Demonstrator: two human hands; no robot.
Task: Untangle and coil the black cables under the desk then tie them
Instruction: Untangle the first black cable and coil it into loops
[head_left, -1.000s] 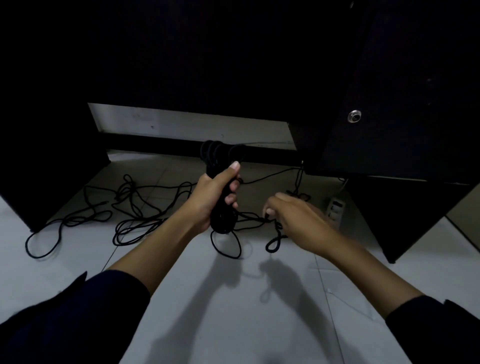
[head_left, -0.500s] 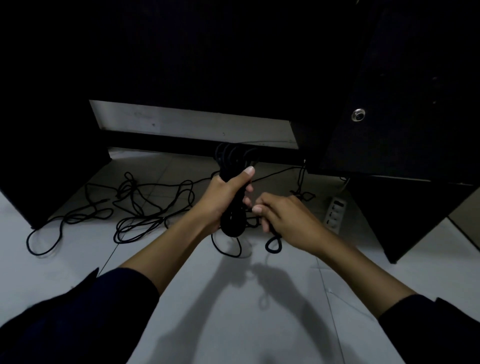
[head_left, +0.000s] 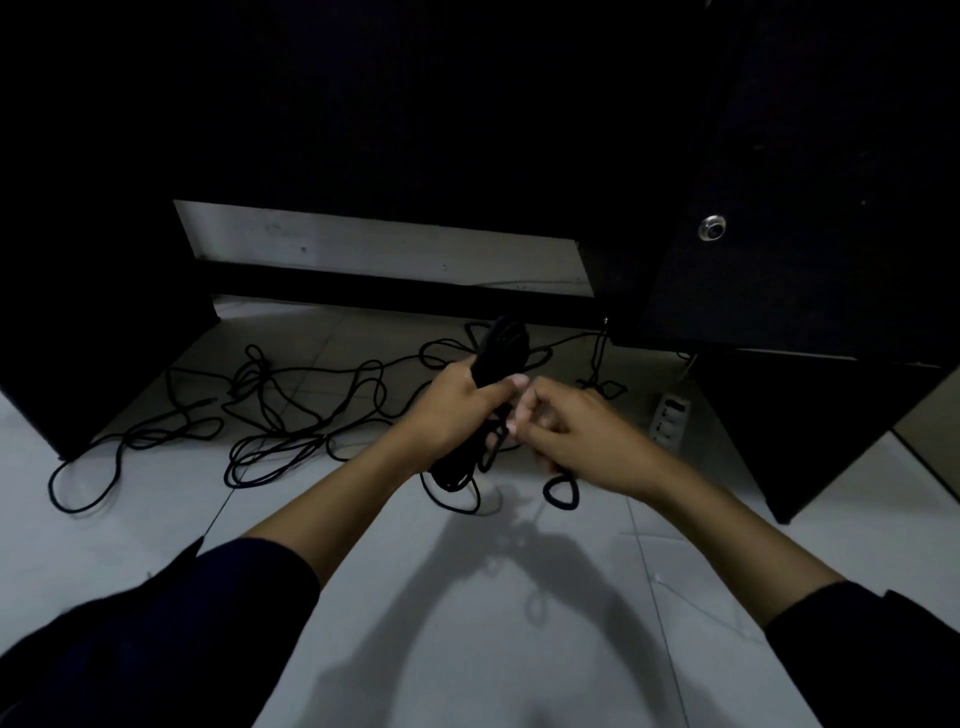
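Right hand: our right hand (head_left: 576, 431) pinches a black strand beside the coil.
Left hand: our left hand (head_left: 457, 410) grips the coiled cable bundle (head_left: 498, 353).
Loose cables: loose cables (head_left: 291, 415) sprawl at ten o'clock on the tile floor (head_left: 467, 623).
Power strip: power strip (head_left: 670, 415) at two o'clock.

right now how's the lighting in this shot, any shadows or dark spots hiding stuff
Head view: dim overall; the desk underside is near-black, no detail. Both arms cast soft shadows on the pale floor. The coiled cable in the left hand shows no separate strands. Edges bend from wide-angle distortion.
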